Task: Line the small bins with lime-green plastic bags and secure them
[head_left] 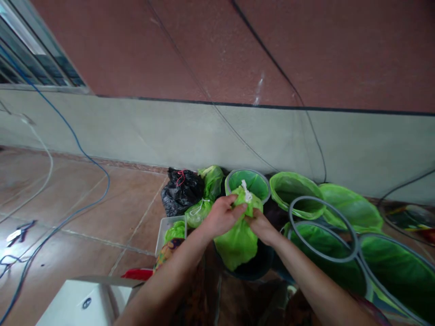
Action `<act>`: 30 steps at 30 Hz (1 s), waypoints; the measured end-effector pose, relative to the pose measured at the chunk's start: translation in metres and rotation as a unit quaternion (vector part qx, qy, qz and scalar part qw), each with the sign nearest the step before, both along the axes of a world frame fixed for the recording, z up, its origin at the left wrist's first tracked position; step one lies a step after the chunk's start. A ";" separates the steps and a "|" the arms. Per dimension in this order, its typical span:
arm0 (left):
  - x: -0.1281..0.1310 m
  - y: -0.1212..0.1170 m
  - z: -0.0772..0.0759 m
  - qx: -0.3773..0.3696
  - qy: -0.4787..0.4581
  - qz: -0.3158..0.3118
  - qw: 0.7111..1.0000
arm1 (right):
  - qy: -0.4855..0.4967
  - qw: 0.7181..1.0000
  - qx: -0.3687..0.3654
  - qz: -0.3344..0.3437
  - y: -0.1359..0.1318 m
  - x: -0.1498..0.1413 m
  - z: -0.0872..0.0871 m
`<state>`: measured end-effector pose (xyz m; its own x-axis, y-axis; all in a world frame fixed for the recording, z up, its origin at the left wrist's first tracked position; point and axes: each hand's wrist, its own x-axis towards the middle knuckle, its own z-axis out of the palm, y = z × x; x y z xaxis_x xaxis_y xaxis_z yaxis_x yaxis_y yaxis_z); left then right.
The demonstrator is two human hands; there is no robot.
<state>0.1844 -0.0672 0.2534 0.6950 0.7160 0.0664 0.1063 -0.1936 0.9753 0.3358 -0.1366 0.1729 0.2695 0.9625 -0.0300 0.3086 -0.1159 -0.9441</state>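
Both hands grip a green plastic bag point(238, 246) gathered at its neck, where a white drawstring point(247, 192) sticks up. My left hand point(224, 217) pinches the neck from the left. On the other side, the fingers of my right hand point(262, 225) are closed on it just below the string. The bag hangs over a dark bin point(263, 265), whose inside is mostly hidden. Behind it stands a bin with a grey rim and green liner point(249, 174).
Left of the bins sit a tied black bag point(181, 192), a tied green bag point(198, 213) and a white tub point(159, 242). More green-lined bins point(295, 183) crowd the right, with a loose grey ring point(295, 226) on top. A blue cable point(81, 208) crosses the floor.
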 end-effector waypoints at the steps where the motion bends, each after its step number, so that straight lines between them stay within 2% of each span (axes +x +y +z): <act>1: -0.011 0.007 0.015 0.038 -0.017 0.010 0.999 | 0.066 0.998 0.009 0.015 0.013 -0.007 0.017; 3: -0.031 0.027 0.036 0.102 -0.043 0.056 0.992 | 0.148 0.987 0.050 0.025 0.046 -0.021 0.048; 4: -0.039 0.039 0.042 0.120 -0.056 0.073 0.989 | 0.163 0.984 0.073 0.027 0.065 -0.028 0.059; 5: -0.047 0.051 0.043 0.130 -0.068 0.091 0.985 | 0.173 0.980 0.096 0.027 0.084 -0.034 0.066; 7: -0.060 0.078 0.032 0.139 -0.079 0.127 0.979 | 0.174 0.976 0.126 0.035 0.122 -0.045 0.067; 9: -0.071 0.102 0.004 0.151 -0.056 0.172 0.972 | 0.140 0.980 0.131 0.059 0.154 -0.052 0.050; 12: -0.085 0.124 -0.058 0.156 0.070 0.216 0.961 | 0.010 0.994 0.035 0.099 0.180 -0.056 0.004; 15: -0.095 0.126 -0.121 0.101 0.264 0.200 0.938 | -0.150 0.983 -0.101 0.039 0.179 -0.051 -0.046; 17: -0.097 0.121 -0.150 0.097 0.333 0.176 0.921 | -0.211 0.966 -0.150 -0.011 0.170 -0.047 -0.073; 18: -0.097 0.119 -0.159 0.103 0.356 0.176 0.912 | -0.227 0.960 -0.161 -0.025 0.166 -0.045 -0.083; 20: -0.093 0.117 -0.166 0.127 0.386 0.183 0.895 | -0.236 0.958 -0.159 -0.037 0.160 -0.041 -0.097; 24: -0.075 0.131 -0.159 0.190 0.414 0.189 0.870 | -0.249 0.963 -0.094 -0.051 0.169 -0.039 -0.102; 27: -0.065 0.150 -0.160 0.231 0.429 0.163 0.858 | -0.279 0.959 -0.039 -0.024 0.186 -0.041 -0.102; 30: -0.064 0.171 -0.176 0.212 0.474 0.106 0.848 | -0.300 0.951 -0.058 0.040 0.203 -0.047 -0.112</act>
<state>0.1202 0.1041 0.0776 0.4389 0.8828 -0.1676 0.8798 -0.3842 0.2799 0.2892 0.0669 0.0611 0.1984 0.9801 -0.0006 0.8002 -0.1623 -0.5773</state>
